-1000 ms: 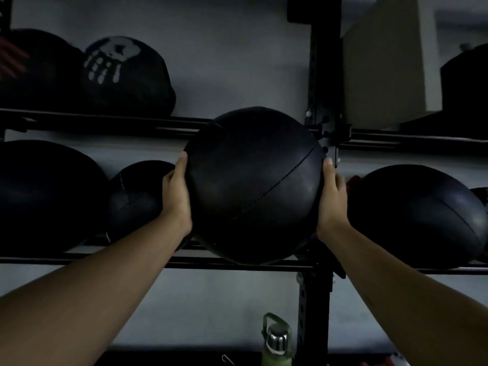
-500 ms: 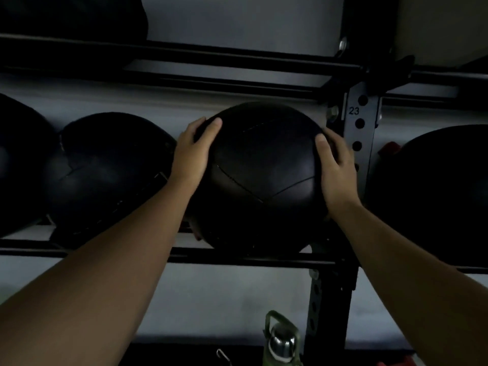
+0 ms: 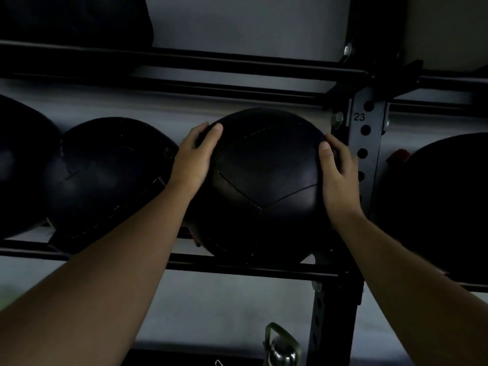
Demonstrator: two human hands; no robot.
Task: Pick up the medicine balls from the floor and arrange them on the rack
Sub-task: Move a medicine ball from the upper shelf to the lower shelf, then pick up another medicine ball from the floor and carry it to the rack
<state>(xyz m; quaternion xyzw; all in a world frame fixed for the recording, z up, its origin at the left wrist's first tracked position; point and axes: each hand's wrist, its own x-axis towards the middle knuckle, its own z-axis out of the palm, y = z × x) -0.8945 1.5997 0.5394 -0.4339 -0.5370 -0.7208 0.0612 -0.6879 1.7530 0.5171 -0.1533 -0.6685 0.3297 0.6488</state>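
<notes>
On the rack [image 3: 237, 268], medicine ball [image 3: 264, 180] seam-junction facing out, left hand [image 3: 194, 159], right hand [image 3: 339, 175] fingers clasping it

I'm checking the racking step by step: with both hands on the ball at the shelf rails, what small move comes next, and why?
Probably ease both hands off sideways. The medicine ball seems to sit on the rack rails, between a neighbouring ball and the upright post. The left hand and right hand lie flat on its sides, so letting go slowly would show whether it stays put.

The medicine ball [image 3: 264, 180] looks like smooth, stitched black leather with a dull sheen — the rack [image 3: 367, 143] is matt black-painted metal.
</notes>
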